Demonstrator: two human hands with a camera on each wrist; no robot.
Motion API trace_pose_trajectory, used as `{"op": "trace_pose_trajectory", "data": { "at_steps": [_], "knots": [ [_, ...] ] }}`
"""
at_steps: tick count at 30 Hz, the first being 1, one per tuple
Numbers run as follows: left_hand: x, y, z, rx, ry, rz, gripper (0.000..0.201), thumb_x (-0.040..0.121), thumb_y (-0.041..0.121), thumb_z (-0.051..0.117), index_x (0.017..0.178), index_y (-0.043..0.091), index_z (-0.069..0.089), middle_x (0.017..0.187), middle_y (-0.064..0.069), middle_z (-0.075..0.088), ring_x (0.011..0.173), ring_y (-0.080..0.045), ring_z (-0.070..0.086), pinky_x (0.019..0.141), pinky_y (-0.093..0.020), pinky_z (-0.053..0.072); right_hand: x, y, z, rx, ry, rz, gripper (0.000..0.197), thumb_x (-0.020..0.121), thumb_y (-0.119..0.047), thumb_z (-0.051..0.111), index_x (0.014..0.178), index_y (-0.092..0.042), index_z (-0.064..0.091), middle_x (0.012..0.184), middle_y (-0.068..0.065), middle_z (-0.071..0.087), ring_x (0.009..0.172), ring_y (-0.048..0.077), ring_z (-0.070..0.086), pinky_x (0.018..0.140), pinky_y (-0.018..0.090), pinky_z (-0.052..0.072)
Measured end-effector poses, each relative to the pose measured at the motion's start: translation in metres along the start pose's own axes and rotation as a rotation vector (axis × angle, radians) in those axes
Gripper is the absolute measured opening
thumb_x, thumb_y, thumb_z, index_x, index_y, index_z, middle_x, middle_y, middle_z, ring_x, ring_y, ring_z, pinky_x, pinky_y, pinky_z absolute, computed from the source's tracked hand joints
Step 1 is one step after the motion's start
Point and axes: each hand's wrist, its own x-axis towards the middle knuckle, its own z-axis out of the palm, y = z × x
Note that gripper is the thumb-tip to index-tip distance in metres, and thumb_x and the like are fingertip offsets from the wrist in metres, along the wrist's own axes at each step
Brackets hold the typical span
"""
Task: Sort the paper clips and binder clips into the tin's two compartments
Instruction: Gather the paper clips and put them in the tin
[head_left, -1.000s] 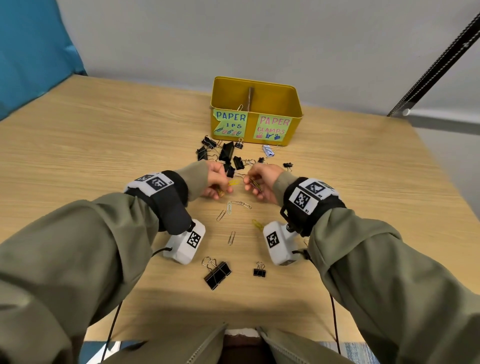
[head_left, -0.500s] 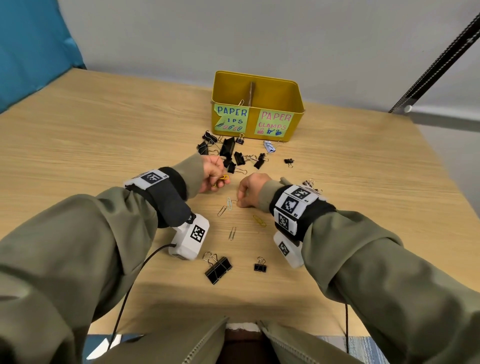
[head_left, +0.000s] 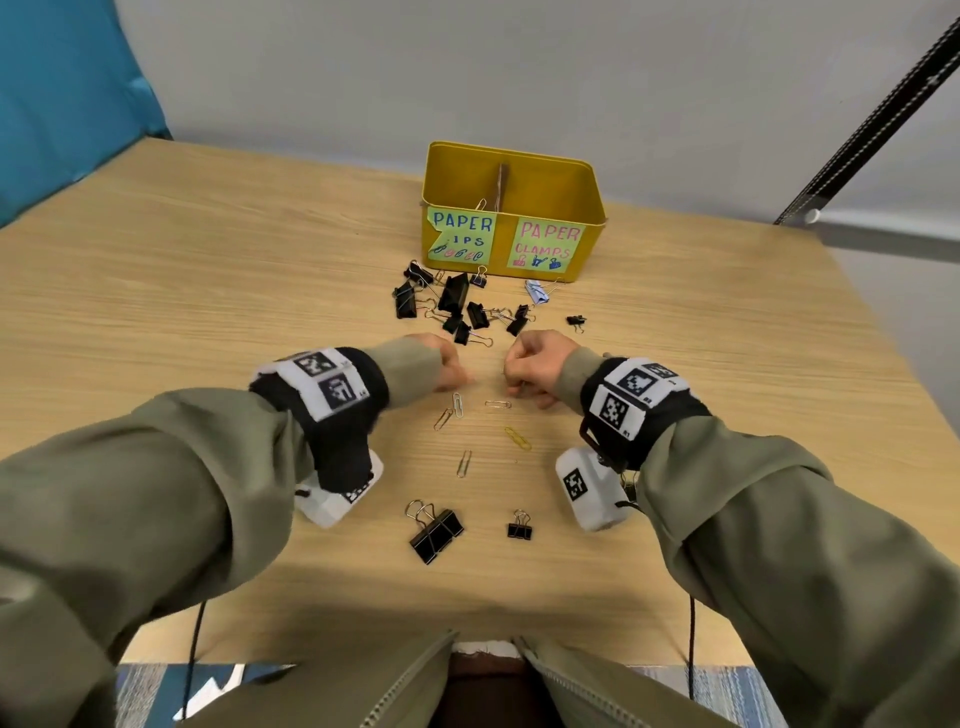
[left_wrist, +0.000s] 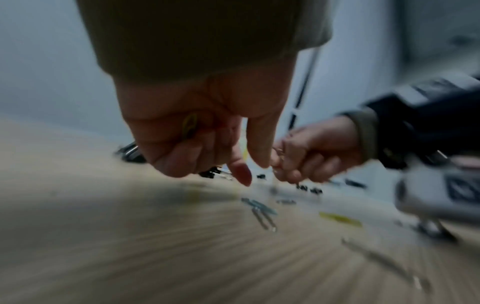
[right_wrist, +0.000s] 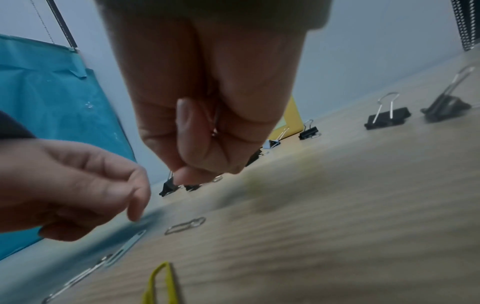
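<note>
The yellow tin (head_left: 511, 171) stands at the back with a divider, labelled for paper clips on the left and clamps on the right. My left hand (head_left: 457, 379) hovers low over two silver paper clips (head_left: 451, 411), thumb and forefinger pointing down, other fingers curled round a yellow paper clip (left_wrist: 189, 125) in the palm. My right hand (head_left: 514, 384) is a fist just above another silver paper clip (head_left: 497, 404); thin metal clips (right_wrist: 215, 121) show inside its curled fingers. A yellow clip (head_left: 518, 438) and one more silver clip (head_left: 464, 463) lie nearer me.
Several black binder clips (head_left: 452, 306) lie in a cluster in front of the tin, with a pale blue one (head_left: 537, 292) to their right. A large binder clip (head_left: 435, 530) and a small one (head_left: 519, 529) sit near the front edge. Blue fabric (head_left: 62, 104) hangs at the far left.
Both hands came back from the binder clip cluster to the loose paper clips. The right hand dipped to the table, then rose and rolled back. The left hand lowered over the silver clips.
</note>
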Motion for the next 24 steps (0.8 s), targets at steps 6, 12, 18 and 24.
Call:
{"op": "trace_pose_trajectory", "data": {
  "at_steps": [6,12,18,24],
  "knots": [
    [0.001,0.015,0.009,0.418,-0.127,0.001,0.037,0.088,0.011,0.059,0.124,0.014,0.053,0.130,-0.008,0.052,0.116,-0.024,0.051,0.086,-0.027,0.038,-0.003,0.004,0.002,0.037,-0.018,0.009,0.033,0.092,-0.003,0.036,0.067,-0.016,0.054,0.057,0.001,0.044,0.030,0.003,0.039,0.028,0.009,0.025],
    [-0.001,0.018,0.013,0.503,-0.080,-0.043,0.029,0.092,0.022,0.055,0.116,0.006,0.057,0.122,-0.011,0.057,0.106,-0.023,0.053,0.095,-0.031,0.042,-0.005,-0.004,0.009,-0.317,-0.034,-0.064,0.024,0.092,-0.037,0.049,0.079,-0.018,0.053,0.072,-0.004,0.046,0.060,0.010,0.041,0.048,0.017,0.041],
    [-0.009,-0.006,0.001,0.344,-0.012,0.067,0.011,0.095,0.027,0.041,0.093,0.018,0.047,0.079,0.003,0.052,0.075,-0.014,0.048,0.065,-0.024,0.038,-0.005,-0.005,0.016,-0.654,-0.072,-0.097,0.019,0.082,-0.026,0.068,0.097,-0.015,0.066,0.096,0.000,0.064,0.105,0.021,0.058,0.100,0.035,0.044],
    [-0.003,-0.014,-0.006,-0.258,-0.020,-0.093,0.025,0.087,-0.003,0.039,0.074,0.016,0.047,0.057,0.000,0.052,0.035,-0.005,0.038,0.032,-0.015,0.028,-0.011,-0.010,0.023,-0.846,-0.126,-0.033,0.022,0.093,-0.031,0.049,0.100,-0.013,0.058,0.103,0.005,0.057,0.099,0.021,0.051,0.105,0.043,0.038]
  ]
}}
